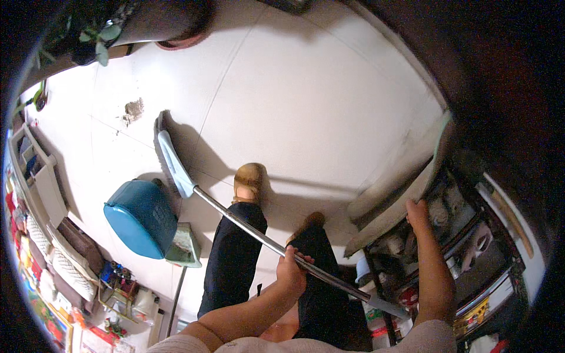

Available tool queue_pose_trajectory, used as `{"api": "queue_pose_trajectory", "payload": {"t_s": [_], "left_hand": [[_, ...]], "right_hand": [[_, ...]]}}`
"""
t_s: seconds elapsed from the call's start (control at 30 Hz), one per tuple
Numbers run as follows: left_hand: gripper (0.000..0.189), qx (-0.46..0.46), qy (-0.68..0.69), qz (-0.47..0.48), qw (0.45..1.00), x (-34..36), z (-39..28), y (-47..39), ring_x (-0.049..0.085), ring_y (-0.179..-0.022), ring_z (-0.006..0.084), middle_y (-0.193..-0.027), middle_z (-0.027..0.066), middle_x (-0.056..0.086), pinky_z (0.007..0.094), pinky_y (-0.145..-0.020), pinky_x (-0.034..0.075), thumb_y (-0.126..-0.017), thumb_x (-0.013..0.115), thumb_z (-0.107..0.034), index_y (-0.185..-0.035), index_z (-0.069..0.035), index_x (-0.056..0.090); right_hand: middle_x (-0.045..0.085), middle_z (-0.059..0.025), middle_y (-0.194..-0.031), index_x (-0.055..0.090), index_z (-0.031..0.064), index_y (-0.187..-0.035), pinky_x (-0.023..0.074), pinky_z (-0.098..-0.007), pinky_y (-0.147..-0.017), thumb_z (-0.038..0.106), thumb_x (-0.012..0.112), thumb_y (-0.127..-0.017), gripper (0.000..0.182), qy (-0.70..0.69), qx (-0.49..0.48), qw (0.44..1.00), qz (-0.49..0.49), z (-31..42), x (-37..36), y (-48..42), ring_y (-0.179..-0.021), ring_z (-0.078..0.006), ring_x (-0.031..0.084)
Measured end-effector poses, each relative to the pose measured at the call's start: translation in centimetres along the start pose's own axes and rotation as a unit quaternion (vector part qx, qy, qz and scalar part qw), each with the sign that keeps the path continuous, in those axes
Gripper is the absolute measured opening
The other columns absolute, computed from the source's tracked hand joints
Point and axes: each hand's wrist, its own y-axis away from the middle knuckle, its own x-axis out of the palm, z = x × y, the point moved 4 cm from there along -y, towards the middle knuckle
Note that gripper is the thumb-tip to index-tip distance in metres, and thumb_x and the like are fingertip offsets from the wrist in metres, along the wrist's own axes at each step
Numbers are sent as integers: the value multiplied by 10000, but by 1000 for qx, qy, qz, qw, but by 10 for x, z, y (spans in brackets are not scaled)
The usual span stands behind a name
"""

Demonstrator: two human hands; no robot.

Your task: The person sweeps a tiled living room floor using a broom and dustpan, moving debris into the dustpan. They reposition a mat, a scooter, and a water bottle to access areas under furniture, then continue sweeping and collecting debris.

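My left hand [292, 274] is wrapped around the metal handle of a broom [247, 227]. The broom slants across my legs, its light-blue head [172, 161] and dark bristles on the floor. Left of the bristles lies a small heap of brown dirt [133, 110]. Off to the right, my right hand [417, 214] grips the edge of a pale, curved sheet or mat [408, 189], whose exact kind I cannot tell. A light-green dustpan [187, 247] with a long handle stands beside a blue stool [141, 220].
At the right stands a dark-framed shelf [463, 234] with mixed items. A potted plant [102, 42] is at the upper left. Below it are a scooter-like wheel [41, 100], a pale plastic bin [48, 189] and a sofa [79, 238]. My shoe [250, 178] is on the tiled floor [300, 106].
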Motion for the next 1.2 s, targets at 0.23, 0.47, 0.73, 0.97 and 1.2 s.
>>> {"api": "queue_pose_trajectory", "payload": {"t_s": [0.23,0.47,0.73,0.97,1.2], "left_hand": [[210,6,30,77,997,13,-3,12,498,-612,233,-723,82,440,403,-598,468,-847,482,-238,-885,-61,377],[217,-21,56,62,996,29,-12,32,504,-636,241,-713,89,440,399,-629,456,-847,482,-235,-888,-51,374],[276,-18,34,67,997,29,-18,34,528,-652,236,-700,118,519,353,-580,442,-860,456,-324,-964,-72,415],[223,-55,63,80,993,33,-22,38,527,-696,229,-765,88,452,388,-678,461,-861,472,-244,-914,-48,381],[278,-3,39,75,996,32,-14,30,535,-654,254,-708,119,506,373,-608,461,-861,455,-321,-922,-54,406]], "right_hand": [[418,-33,-596,457,-6,-864,337,-283,-390,208,472,-785,229,-360,38,932,13,286,-155,34,-428,-129,392],[489,-99,-555,482,-31,-753,379,-334,-399,203,485,-707,239,-294,-48,955,8,428,-105,-62,-422,-199,466],[521,-102,-679,470,-62,-869,417,-263,-405,195,476,-746,285,-277,-20,959,54,506,-87,-87,-513,-147,500],[543,-96,-747,468,-49,-929,435,-257,-432,220,484,-778,309,-289,-63,952,75,521,-72,-111,-562,-148,527],[216,-159,-1359,129,54,-1331,349,-360,-895,346,519,-810,713,-275,-271,902,192,533,-49,-76,-1130,-269,386]]}}
